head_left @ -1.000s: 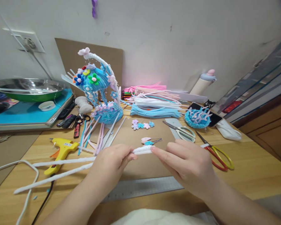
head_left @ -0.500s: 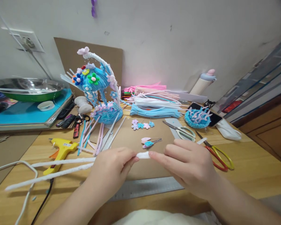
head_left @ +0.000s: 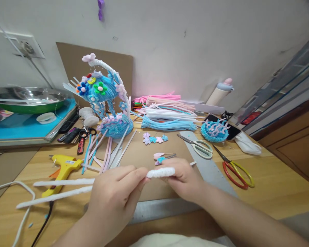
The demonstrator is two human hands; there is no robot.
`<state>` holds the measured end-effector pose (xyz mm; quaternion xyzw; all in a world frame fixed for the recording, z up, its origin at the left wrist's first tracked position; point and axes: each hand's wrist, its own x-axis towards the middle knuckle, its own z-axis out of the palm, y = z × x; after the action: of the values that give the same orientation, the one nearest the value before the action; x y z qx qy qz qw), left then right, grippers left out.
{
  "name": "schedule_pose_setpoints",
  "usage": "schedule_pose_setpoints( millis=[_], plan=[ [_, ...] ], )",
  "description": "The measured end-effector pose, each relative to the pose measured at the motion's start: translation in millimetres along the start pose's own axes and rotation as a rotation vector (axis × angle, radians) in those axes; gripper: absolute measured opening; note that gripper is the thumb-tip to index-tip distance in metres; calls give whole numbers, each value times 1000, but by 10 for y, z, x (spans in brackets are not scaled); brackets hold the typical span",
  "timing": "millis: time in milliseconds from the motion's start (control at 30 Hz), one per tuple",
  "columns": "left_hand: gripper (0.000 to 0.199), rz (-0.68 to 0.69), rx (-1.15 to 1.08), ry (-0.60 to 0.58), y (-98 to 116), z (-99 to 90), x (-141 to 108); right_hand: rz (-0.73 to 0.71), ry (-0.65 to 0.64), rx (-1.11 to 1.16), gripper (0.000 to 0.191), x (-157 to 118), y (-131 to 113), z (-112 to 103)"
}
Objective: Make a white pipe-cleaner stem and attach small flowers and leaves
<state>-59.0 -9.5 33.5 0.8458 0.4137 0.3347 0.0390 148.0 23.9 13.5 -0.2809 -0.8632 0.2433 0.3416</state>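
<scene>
- Above the brown cardboard (head_left: 140, 156), the white pipe-cleaner piece (head_left: 161, 172) spans the gap between both hands, its ridged section facing the camera.
- Left hand (head_left: 115, 192): nearly closed; thumb and index finger pinch the left end of the ridged section. 2 white fuzzy legs (head_left: 54, 198) extend past this hand to the left.
- Right hand (head_left: 185, 180): half curled, behind and below the ridged section. Its fingertips are hidden, so its grip cannot be confirmed. A short white end (head_left: 193, 164) shows beyond its knuckles.
- Technique: the ridges suggest winding. Hold the left pinch firm, lay each turn snugly against its neighbour, and apply even tension without crushing the pile.
- Caution: in view, the legs cross the yellow glue gun (head_left: 67, 166); contact cannot be judged. Hold them clear of its nozzle.
- Work surface: a wooden table (head_left: 273, 185) carries the cardboard, with a grey strip (head_left: 154, 210) along the near edge. 2 pairs of scissors lie to the right: pale-handled (head_left: 202, 150) and red-and-yellow-handled (head_left: 238, 171).
- Rear of table: a blue pipe-cleaner bundle (head_left: 170, 123) lies beyond small felt-like flowers (head_left: 153, 139); a blue flowered ornament (head_left: 105, 87) stands to the left.
- Room: a pale wall (head_left: 164, 61) backs the table, with a socket (head_left: 27, 46) at upper left.
</scene>
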Motion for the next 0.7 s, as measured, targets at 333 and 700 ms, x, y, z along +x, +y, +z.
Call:
schedule_pose_setpoints(
  millis=[333,700],
  plan=[
    [14,12,347,-89,40,44,-1,-140,44,-648,17,-126,-519,-73],
    [15,414,231,-31,79,-44,-35,253,-263,233,9,191,-283,-464]
  ],
)
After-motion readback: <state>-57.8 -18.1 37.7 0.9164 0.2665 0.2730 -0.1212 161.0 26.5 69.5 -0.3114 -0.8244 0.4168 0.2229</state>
